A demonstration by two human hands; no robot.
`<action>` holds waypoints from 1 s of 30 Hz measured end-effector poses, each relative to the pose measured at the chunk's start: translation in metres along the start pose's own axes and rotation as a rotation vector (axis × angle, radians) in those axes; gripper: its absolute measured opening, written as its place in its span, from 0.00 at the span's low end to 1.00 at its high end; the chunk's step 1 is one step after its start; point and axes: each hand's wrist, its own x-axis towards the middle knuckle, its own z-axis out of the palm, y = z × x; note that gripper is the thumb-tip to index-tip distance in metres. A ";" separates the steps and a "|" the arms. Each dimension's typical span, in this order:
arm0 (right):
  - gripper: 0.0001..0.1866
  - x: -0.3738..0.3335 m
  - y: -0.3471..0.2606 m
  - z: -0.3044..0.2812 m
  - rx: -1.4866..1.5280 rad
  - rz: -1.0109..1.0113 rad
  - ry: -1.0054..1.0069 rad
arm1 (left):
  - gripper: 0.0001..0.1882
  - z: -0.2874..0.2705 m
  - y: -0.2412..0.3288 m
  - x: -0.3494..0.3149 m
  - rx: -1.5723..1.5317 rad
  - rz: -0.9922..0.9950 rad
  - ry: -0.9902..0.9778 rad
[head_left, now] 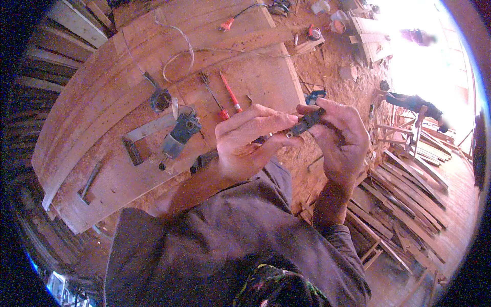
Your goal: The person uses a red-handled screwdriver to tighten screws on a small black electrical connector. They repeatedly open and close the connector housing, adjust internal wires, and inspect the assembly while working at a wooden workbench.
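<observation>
Both my hands are raised in front of my chest around a small, narrow dark part [308, 122] with a pale metal tip at its lower left end. My right hand [341, 137] pinches its upper end between thumb and fingers. At its other end, the bent fingers and thumb of my left hand [248, 134] close in on it; a small dark bit shows inside that palm, too hidden to name. On the wooden worktop left of my hands lies a dark power tool body [179, 134]. Beyond it sits a round dark tool housing [160, 100] with a cord.
Two red-handled screwdrivers [231, 91] lie past my left hand on the worktop [117, 187]. Farther left are an angled metal piece [149, 127] and a hammer [89, 183]. A red plug connector [227, 24] sits at the far side. Timber planks [399, 204] cover the ground at right.
</observation>
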 end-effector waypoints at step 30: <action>0.18 0.045 -0.052 0.016 0.095 -0.320 0.077 | 0.28 0.020 0.012 0.061 -0.950 -0.412 0.095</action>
